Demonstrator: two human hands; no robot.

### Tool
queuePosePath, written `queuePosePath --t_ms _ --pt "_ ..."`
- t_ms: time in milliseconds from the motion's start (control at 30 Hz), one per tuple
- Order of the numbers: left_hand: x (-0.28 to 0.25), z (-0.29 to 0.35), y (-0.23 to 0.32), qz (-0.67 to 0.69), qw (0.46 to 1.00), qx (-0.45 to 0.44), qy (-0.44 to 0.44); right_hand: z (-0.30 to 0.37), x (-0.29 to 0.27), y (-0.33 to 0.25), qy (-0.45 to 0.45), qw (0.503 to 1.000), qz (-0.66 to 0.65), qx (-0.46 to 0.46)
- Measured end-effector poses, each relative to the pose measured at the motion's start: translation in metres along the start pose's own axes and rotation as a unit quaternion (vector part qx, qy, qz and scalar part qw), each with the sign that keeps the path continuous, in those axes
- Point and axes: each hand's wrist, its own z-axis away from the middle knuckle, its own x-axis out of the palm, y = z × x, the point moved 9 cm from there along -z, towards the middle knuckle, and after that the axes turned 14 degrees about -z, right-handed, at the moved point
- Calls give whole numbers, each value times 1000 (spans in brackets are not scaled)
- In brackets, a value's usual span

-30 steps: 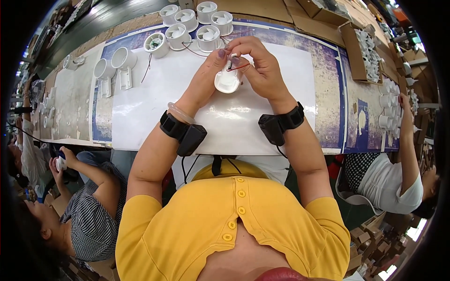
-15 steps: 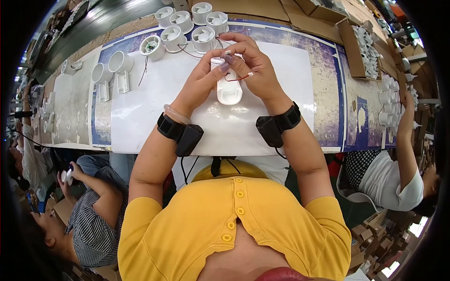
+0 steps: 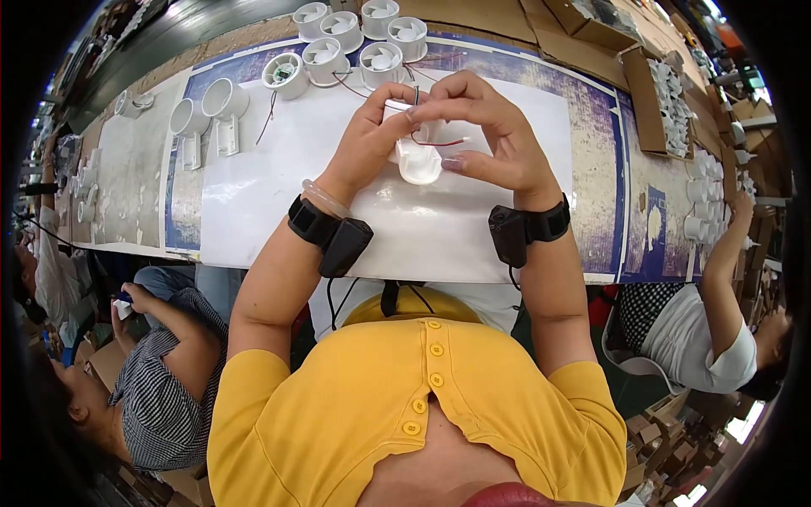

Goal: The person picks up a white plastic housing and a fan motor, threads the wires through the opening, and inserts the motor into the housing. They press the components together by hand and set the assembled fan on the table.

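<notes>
A white plastic fan housing (image 3: 416,152) with a red wire (image 3: 439,142) trailing from it sits between a worker's two hands, raised just above the white sheet (image 3: 253,203) that covers the middle of a long workbench (image 3: 625,194). In the head view, the left hand (image 3: 367,139) closes its fingers around the housing's left side, thumb and forefinger pressed to its top edge. The right hand (image 3: 490,135) curls over from the other side, its fingertips pinching at the top of the housing where the wire leaves, the thumb lying against the lower right of the part. Both wrists carry black strapped devices.

Beyond the hands, at the far edge of the bench, stands a cluster of round white fan units (image 3: 355,38), with two more white housings (image 3: 207,106) to the left on the sheet. A cardboard box (image 3: 667,93) filled with small white parts lies to the right. Other people sit on either side: one in a checked shirt (image 3: 160,397) at lower left, another in a white top (image 3: 710,338) at right, an arm reaching to the bench.
</notes>
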Motion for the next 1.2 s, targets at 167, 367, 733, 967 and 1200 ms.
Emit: queuePosePath --t_ms 167,367,733,967,1200 --pt "1 0 7 12 999 5 39 -2 12 8 6 1000 -10 -27" --pt "6 -2 -6 -57 998 21 6 2 2 26 146 983 -105 46" --pt "19 -2 1 -16 996 82 -6 8 -18 42 255 949 -159 98" --pt "25 0 5 -116 993 27 -23 9 -23 44 254 959 -101 79" --pt "24 1 -4 -60 997 7 -46 3 -22 26 231 972 -38 7"
